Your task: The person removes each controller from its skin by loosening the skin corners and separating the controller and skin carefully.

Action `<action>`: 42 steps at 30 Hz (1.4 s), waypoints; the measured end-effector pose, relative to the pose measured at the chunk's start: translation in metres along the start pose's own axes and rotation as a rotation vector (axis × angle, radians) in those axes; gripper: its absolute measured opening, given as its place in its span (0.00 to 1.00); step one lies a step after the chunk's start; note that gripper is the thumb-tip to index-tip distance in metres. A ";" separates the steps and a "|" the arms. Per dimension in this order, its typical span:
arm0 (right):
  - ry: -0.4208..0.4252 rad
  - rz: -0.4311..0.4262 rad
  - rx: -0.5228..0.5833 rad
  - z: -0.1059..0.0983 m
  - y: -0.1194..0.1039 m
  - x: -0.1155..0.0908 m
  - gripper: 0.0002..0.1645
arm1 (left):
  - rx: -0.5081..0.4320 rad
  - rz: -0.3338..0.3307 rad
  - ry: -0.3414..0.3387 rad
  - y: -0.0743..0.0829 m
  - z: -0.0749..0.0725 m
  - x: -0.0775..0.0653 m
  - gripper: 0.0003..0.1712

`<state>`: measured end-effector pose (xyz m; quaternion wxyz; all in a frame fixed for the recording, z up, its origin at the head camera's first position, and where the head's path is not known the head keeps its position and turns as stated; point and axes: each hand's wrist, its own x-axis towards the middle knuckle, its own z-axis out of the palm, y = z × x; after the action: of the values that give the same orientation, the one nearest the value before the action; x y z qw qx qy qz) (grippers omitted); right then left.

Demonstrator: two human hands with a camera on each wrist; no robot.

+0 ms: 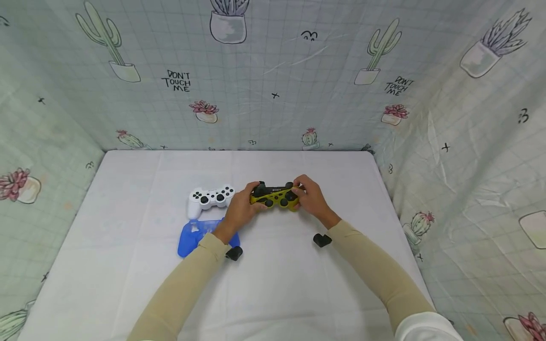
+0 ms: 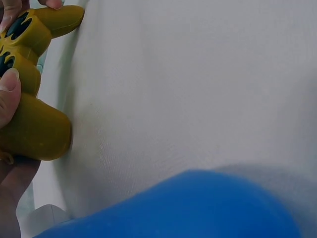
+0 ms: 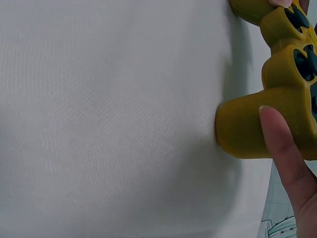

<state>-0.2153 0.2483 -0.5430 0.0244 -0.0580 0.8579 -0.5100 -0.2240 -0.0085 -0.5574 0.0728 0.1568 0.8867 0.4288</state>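
A black game controller point(image 1: 277, 190), partly covered by a yellow silicone sleeve point(image 1: 279, 198), is held between both hands above the far middle of the table. My left hand point(image 1: 242, 208) grips its left end, the thumb along the near side. At its right end my right hand point(image 1: 313, 196) pinches the sleeve and controller. Black shows along the controller's top edge, while yellow wraps the handles. In the left wrist view, the left thumb point(image 2: 9, 96) presses beside a thumbstick opening. In the right wrist view, the right thumb point(image 3: 280, 141) lies on a yellow handle point(image 3: 242, 124).
Left of the hands, a white controller point(image 1: 197, 204) lies on the white-covered table point(image 1: 281, 284). Just nearer is a blue silicone sleeve point(image 1: 187, 239), partly hidden under the left forearm. Patterned curtains point(image 1: 273, 76) enclose the table's back and sides.
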 end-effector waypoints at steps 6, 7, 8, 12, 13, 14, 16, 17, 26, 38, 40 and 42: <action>0.010 0.065 0.059 -0.003 0.001 -0.002 0.04 | 0.014 0.037 -0.019 -0.001 0.000 0.002 0.43; 0.009 0.077 0.076 -0.004 0.001 -0.003 0.04 | 0.015 0.038 -0.020 -0.001 -0.001 0.002 0.43; 0.006 0.085 0.092 -0.004 0.002 -0.003 0.04 | 0.012 0.039 -0.023 -0.001 -0.001 0.003 0.43; -0.010 0.084 0.133 -0.006 0.007 -0.005 0.04 | 0.020 0.028 -0.027 -0.001 -0.003 0.005 0.42; -0.018 0.076 0.136 -0.006 0.008 -0.006 0.04 | 0.021 0.027 -0.023 -0.002 -0.003 0.006 0.42; -0.024 0.064 0.130 -0.006 0.009 -0.006 0.04 | 0.019 0.029 -0.021 -0.002 -0.004 0.007 0.42; -0.039 0.029 0.100 -0.007 0.011 -0.008 0.05 | 0.028 0.038 -0.014 -0.003 -0.005 0.008 0.42; -0.048 0.013 0.088 -0.007 0.012 -0.008 0.05 | 0.028 0.041 -0.011 -0.003 -0.005 0.009 0.42; -0.007 -0.147 -0.092 -0.004 0.020 -0.011 0.08 | 0.027 0.041 -0.030 -0.005 -0.004 0.010 0.41; -0.029 -0.029 0.001 -0.005 0.020 -0.015 0.05 | 0.029 0.034 -0.045 -0.007 -0.001 0.012 0.42; -0.043 -0.026 0.004 -0.006 0.021 -0.015 0.06 | 0.036 0.031 -0.048 -0.007 -0.002 0.012 0.42; -0.056 -0.029 -0.013 -0.007 0.022 -0.016 0.07 | 0.046 0.031 -0.051 -0.006 -0.002 0.012 0.42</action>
<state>-0.2015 0.2668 -0.5589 0.0407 -0.0846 0.8592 -0.5030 -0.2374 -0.0098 -0.5607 0.0852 0.1831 0.8916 0.4054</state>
